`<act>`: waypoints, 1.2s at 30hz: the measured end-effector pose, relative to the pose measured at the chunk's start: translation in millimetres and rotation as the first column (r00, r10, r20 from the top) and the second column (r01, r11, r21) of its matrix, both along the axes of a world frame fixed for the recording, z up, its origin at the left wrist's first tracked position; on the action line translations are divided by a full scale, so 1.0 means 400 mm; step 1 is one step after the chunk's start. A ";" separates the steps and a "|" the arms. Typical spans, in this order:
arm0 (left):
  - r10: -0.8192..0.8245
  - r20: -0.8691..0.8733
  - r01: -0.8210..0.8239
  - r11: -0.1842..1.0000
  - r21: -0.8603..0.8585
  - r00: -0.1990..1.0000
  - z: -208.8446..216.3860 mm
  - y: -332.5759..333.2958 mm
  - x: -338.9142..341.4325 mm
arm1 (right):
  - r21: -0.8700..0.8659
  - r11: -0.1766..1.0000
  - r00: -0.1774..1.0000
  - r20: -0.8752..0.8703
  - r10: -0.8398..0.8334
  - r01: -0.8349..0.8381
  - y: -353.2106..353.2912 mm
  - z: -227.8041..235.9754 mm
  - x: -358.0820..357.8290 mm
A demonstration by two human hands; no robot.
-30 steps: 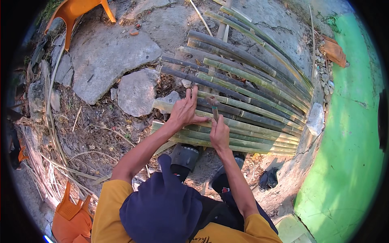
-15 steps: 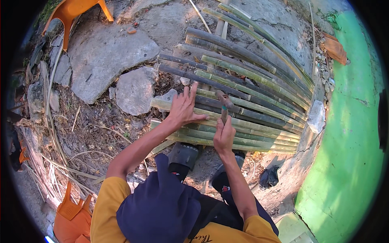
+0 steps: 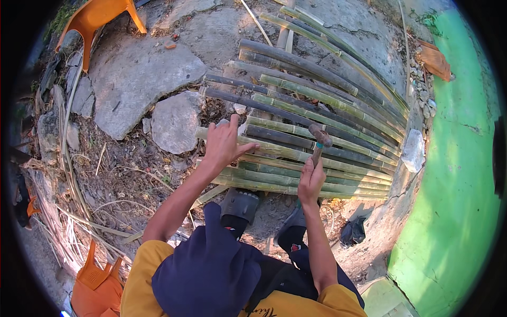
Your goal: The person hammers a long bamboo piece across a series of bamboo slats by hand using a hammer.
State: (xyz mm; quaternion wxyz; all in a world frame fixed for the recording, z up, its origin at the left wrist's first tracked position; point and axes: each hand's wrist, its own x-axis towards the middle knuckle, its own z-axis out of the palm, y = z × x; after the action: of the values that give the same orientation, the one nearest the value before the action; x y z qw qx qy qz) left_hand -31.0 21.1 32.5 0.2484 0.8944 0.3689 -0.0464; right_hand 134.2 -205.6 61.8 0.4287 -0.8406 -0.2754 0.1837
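In the head view, I had the right grip (image 3: 311,179) clamped on the hammer (image 3: 320,136), its handle angled across the bamboo poles (image 3: 280,151), which ran left to right. The left grip (image 3: 223,145), fingers apart, was nearer their left ends

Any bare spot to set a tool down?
Two mostly bare patches: the big concrete slab, between the orange chair and grey boulder; and the green floor, right of the rubble and white stone. Crowded: the bamboo poles, beneath the left hand and right hand, which holds a hammer.
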 end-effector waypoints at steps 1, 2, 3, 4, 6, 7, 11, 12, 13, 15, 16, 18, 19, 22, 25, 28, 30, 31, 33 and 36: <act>-0.001 0.001 0.001 1.000 -0.001 1.000 0.007 0.000 0.002 | -0.001 1.000 1.000 0.001 -0.001 0.001 0.000 0.001 0.000; -0.006 -0.042 0.005 0.999 -0.041 0.999 0.012 0.001 0.005 | -0.011 1.000 1.000 -0.018 -0.006 0.005 -0.001 0.002 0.001; -0.013 -0.086 0.006 0.997 -0.078 0.996 0.017 0.002 0.004 | -0.019 1.000 0.999 -0.039 -0.009 0.009 0.003 0.005 0.000; -0.012 -0.086 0.005 0.997 -0.077 0.996 0.010 0.000 0.000 | -0.019 1.000 0.999 -0.039 -0.009 0.008 0.007 0.007 0.000; -0.004 -0.083 -0.003 0.997 -0.083 0.997 -0.013 -0.004 -0.012 | -0.022 0.999 1.000 -0.020 0.022 -0.023 0.014 0.012 0.000; -0.003 -0.083 -0.004 0.997 -0.083 0.997 -0.022 -0.003 -0.016 | -0.022 0.999 1.000 -0.020 0.023 -0.023 0.017 0.014 0.000; -0.001 -0.085 -0.008 0.995 -0.103 0.996 -0.038 -0.008 -0.020 | -0.056 0.998 0.998 -0.040 0.040 -0.042 0.015 0.009 0.004; -0.002 -0.048 -0.002 0.998 -0.068 0.999 -0.039 -0.011 -0.022 | -0.061 0.997 0.998 -0.039 0.047 -0.050 0.013 0.006 0.003; -0.003 -0.048 -0.001 0.998 -0.069 0.999 -0.042 -0.010 -0.023 | -0.061 0.997 0.998 -0.039 0.046 -0.049 0.010 0.003 0.002; -0.036 -0.034 0.033 0.994 -0.107 0.999 -0.052 -0.009 -0.029 | -0.065 0.996 0.997 -0.048 0.053 -0.056 0.006 -0.002 0.000; -0.036 -0.035 0.032 0.994 -0.105 0.999 -0.062 -0.014 -0.037 | -0.063 0.996 0.997 -0.049 0.054 -0.057 0.006 -0.005 -0.003; -0.073 0.135 0.064 0.996 0.070 0.988 -0.077 -0.034 -0.055 | -0.078 0.994 0.995 -0.073 0.074 -0.080 0.000 -0.013 -0.010; -0.074 0.134 0.065 0.995 0.071 0.988 -0.081 -0.044 -0.059 | -0.077 0.994 0.995 -0.074 0.073 -0.079 -0.006 -0.018 -0.012; -0.064 0.183 0.035 0.987 0.159 0.981 -0.093 -0.066 -0.061 | -0.115 0.984 0.986 -0.113 0.124 -0.137 -0.027 -0.016 -0.027; -0.028 0.172 -0.008 0.978 0.207 0.985 -0.105 -0.076 -0.057 | -0.109 0.972 0.972 -0.134 0.193 -0.208 -0.049 -0.007 -0.059; -0.027 0.131 -0.001 0.978 0.207 0.991 -0.118 -0.078 -0.055 | -0.164 0.938 0.945 -0.178 0.275 -0.304 -0.077 -0.012 -0.098; -0.053 0.176 0.009 0.970 0.241 0.983 -0.119 -0.076 -0.052 | -0.180 0.928 0.938 -0.185 0.293 -0.326 -0.106 -0.020 -0.127; -0.055 0.175 0.011 0.970 0.243 0.983 -0.114 -0.076 -0.050 | -0.200 0.917 0.932 -0.190 0.308 -0.344 -0.113 -0.027 -0.139; -0.056 0.145 0.020 0.971 0.237 0.988 -0.103 -0.080 -0.049 | -0.160 0.925 0.933 -0.168 0.318 -0.344 -0.105 -0.059 -0.162; -0.054 0.148 0.009 0.957 0.289 0.988 -0.088 -0.092 -0.057 | -0.276 0.895 0.934 -0.183 0.308 -0.350 -0.089 -0.088 -0.183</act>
State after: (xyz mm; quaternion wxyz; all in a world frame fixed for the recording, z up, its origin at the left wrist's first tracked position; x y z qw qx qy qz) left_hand -54.0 -15.8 -2.6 0.1427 0.9277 0.3371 0.0731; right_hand 61.2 -241.4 26.4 0.2746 -0.8232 -0.3527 0.3500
